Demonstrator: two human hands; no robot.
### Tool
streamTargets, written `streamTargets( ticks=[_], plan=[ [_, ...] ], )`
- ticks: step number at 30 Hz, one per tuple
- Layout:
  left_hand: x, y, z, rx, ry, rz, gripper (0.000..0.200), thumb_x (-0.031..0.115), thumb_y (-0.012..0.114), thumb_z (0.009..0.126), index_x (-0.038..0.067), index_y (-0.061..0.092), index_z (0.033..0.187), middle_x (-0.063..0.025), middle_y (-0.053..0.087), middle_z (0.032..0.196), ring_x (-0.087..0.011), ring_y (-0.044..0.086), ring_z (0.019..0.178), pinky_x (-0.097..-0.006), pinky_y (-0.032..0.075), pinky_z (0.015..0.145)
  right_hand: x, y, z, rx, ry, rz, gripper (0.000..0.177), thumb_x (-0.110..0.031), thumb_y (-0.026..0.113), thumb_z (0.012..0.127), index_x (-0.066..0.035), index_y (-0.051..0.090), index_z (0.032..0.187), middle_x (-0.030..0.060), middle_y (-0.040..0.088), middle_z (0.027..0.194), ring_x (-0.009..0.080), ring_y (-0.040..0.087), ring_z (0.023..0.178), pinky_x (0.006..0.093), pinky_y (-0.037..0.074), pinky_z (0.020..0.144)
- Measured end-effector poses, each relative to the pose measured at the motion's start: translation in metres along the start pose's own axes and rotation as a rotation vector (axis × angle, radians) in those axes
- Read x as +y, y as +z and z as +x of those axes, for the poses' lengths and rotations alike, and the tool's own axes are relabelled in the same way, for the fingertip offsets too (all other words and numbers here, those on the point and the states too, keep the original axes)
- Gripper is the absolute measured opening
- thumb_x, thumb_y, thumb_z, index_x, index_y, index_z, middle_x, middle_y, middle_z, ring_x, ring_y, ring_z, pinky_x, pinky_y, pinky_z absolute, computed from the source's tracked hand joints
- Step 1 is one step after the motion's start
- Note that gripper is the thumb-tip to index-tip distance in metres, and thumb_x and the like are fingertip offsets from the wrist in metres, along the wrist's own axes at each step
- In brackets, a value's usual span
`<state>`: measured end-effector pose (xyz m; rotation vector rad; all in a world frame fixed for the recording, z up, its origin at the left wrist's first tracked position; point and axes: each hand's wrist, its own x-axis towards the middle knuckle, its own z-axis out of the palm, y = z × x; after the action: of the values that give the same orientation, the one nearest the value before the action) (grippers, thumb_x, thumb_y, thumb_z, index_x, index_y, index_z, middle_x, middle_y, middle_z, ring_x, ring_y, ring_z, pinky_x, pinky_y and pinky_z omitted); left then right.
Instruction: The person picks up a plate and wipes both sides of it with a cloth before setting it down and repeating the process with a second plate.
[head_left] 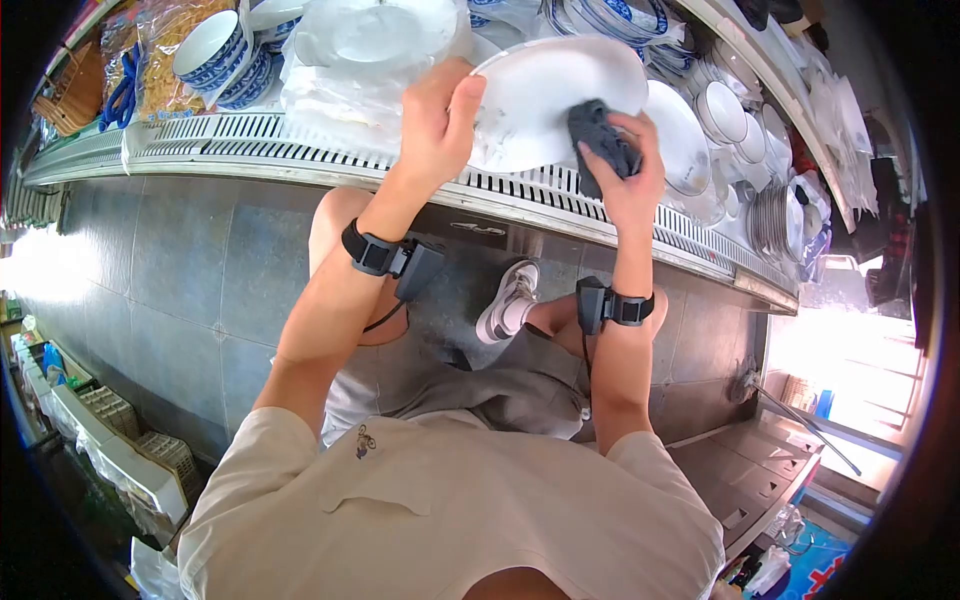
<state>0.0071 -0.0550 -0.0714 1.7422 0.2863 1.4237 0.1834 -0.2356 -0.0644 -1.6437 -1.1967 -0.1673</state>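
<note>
A white plate [535,95] is tilted up above the shelf edge, with dark smudges on its face. My left hand [440,120] grips its left rim, thumb on the near side. In my right hand [632,165] is a dark grey cloth [597,135], bunched and pressed against the right part of the plate. Behind the plate, to the left, lies a stack of white plates [375,40] partly wrapped in clear plastic. Another white plate [677,140] leans just right of the cloth.
Blue-patterned bowls [212,55] stand at the left of the slotted metal shelf [250,135]. Several white bowls [722,110] and a row of stacked plates [775,220] are to the right. Crates [165,460] sit at lower left, and a grey cabinet [745,460] stands at lower right.
</note>
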Motion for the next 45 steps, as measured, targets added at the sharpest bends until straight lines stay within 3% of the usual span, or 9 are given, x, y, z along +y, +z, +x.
streamTargets(
  ticks=[5,8,16,29,32,34,41,44,45],
  plan=[
    [-0.003,-0.002,0.001,-0.118,0.087,-0.051,0.041,0.031,0.052,0.109,-0.003,0.061,0.087,-0.0104,0.053,0.07,-0.02,0.049,0.063,-0.0361,0.04,0.06,0.002,-0.005,-0.005,-0.12,0.17,0.066,0.041,-0.002,0.084,0.074,-0.003,0.066,0.111,0.0069,0.068,0.106,0.0165,0.063,0.091,0.0285,0.05,0.082],
    [-0.004,-0.004,-0.003,-0.154,-0.154,-0.149,0.05,0.039,0.048,0.11,-0.004,0.066,0.092,-0.0075,0.063,0.079,-0.0156,0.057,0.072,-0.0344,0.045,0.063,0.006,-0.003,-0.006,-0.024,0.203,0.152,0.038,-0.002,0.083,0.078,-0.002,0.066,0.111,0.0064,0.069,0.102,0.0152,0.063,0.089,0.0278,0.05,0.082],
    [-0.004,0.005,-0.001,-0.101,-0.194,-0.448,0.063,0.049,0.042,0.11,-0.008,0.06,0.132,-0.0132,0.07,0.113,-0.0172,0.065,0.102,-0.031,0.051,0.089,0.002,0.022,-0.011,0.204,0.586,0.688,0.029,-0.003,0.08,0.086,0.0,0.065,0.111,0.0079,0.071,0.097,0.0131,0.067,0.085,0.026,0.053,0.075],
    [0.003,0.017,-0.003,0.113,-0.179,-0.156,0.058,0.044,0.033,0.113,-0.007,0.06,0.118,-0.0144,0.067,0.102,-0.0183,0.061,0.092,-0.0307,0.049,0.083,-0.024,0.065,-0.01,0.356,0.736,1.074,0.021,-0.002,0.078,0.089,-0.004,0.063,0.105,0.0072,0.072,0.096,0.0144,0.069,0.079,0.0292,0.056,0.067],
    [0.003,0.013,-0.005,0.086,-0.221,-0.16,0.062,0.045,0.03,0.113,-0.008,0.062,0.117,-0.0133,0.068,0.102,-0.0172,0.061,0.093,-0.0303,0.049,0.083,-0.024,0.069,-0.009,0.366,0.719,1.042,0.022,-0.002,0.078,0.089,-0.004,0.063,0.105,0.0068,0.072,0.096,0.0139,0.069,0.079,0.0291,0.056,0.067],
    [0.009,0.011,-0.005,0.021,-0.393,-0.213,0.077,0.056,0.027,0.112,-0.013,0.05,0.141,-0.0192,0.063,0.134,-0.0212,0.061,0.119,-0.0326,0.048,0.102,-0.022,0.07,-0.012,0.321,0.698,1.009,0.024,-0.003,0.075,0.092,-0.004,0.064,0.113,0.0075,0.072,0.104,0.0154,0.07,0.089,0.0289,0.056,0.073],
    [0.017,0.008,-0.001,0.094,-0.463,-0.162,0.078,0.056,0.027,0.112,-0.012,0.057,0.134,-0.0179,0.067,0.127,-0.02,0.062,0.114,-0.0326,0.049,0.099,-0.024,0.063,-0.011,0.219,0.789,0.966,0.022,-0.004,0.078,0.089,-0.003,0.066,0.107,0.0058,0.072,0.096,0.0134,0.069,0.081,0.0298,0.056,0.07],
    [0.016,0.01,-0.003,0.14,-0.517,-0.009,0.078,0.056,0.027,0.112,-0.011,0.062,0.128,-0.0172,0.07,0.115,-0.0201,0.064,0.105,-0.0333,0.05,0.093,-0.023,0.043,-0.005,0.098,0.56,0.418,0.025,-0.005,0.08,0.085,-0.002,0.069,0.107,0.0094,0.071,0.1,0.0169,0.069,0.081,0.031,0.056,0.074],
    [0.008,0.012,-0.002,0.146,-0.374,-0.011,0.066,0.049,0.03,0.113,-0.009,0.062,0.112,-0.0145,0.066,0.097,-0.0188,0.059,0.089,-0.0343,0.048,0.079,-0.025,0.037,-0.002,0.203,0.218,0.018,0.027,-0.005,0.081,0.082,-0.003,0.07,0.107,0.0115,0.069,0.102,0.0209,0.07,0.083,0.0325,0.055,0.077]
  ],
)
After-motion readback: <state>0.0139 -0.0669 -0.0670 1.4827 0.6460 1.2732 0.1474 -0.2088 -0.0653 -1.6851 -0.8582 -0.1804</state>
